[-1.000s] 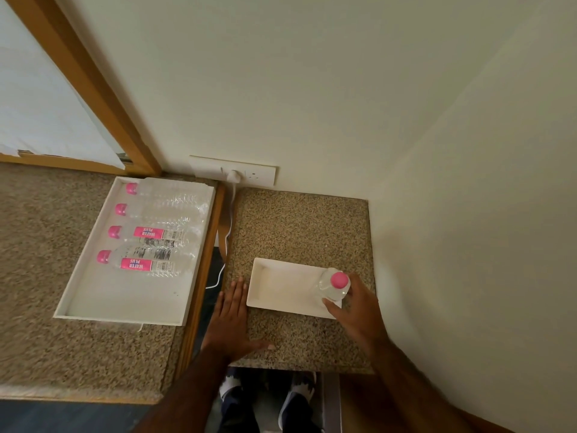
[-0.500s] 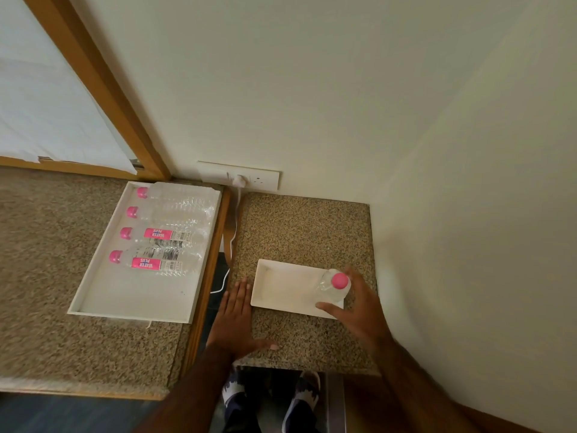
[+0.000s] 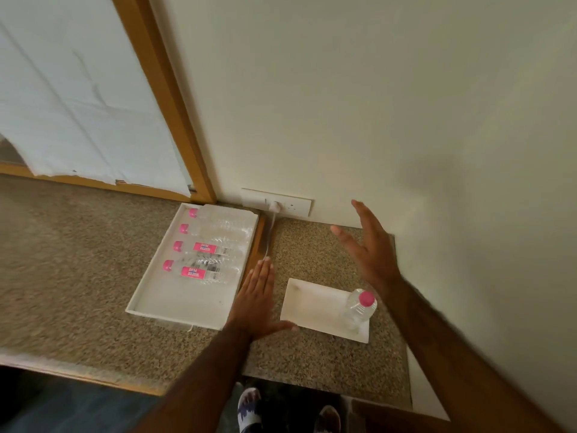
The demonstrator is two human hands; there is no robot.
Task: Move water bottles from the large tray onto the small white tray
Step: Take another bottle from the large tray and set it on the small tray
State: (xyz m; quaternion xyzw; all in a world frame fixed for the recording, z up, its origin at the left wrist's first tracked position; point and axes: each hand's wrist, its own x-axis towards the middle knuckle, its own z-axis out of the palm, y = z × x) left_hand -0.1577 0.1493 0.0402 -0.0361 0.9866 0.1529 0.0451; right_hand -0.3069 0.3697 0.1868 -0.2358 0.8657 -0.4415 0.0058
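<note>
One clear water bottle with a pink cap (image 3: 359,310) stands upright at the right end of the small white tray (image 3: 312,306). My right hand (image 3: 370,248) hovers above and behind it, fingers spread, holding nothing. My left hand (image 3: 257,303) lies flat on the counter just left of the small tray, palm down. The large white tray (image 3: 184,307) sits further left with several pink-capped bottles (image 3: 199,271) lying on their sides in its far half.
A wall socket with a white plug and cable (image 3: 274,207) sits at the wall behind the gap between the two granite counters. The right wall runs close beside the small counter (image 3: 327,360). My feet (image 3: 249,407) show below the counter edge.
My right hand has let go of the upright bottle and lifted up and away toward the wall. The view has shifted, with the left hand still flat on the counter.
</note>
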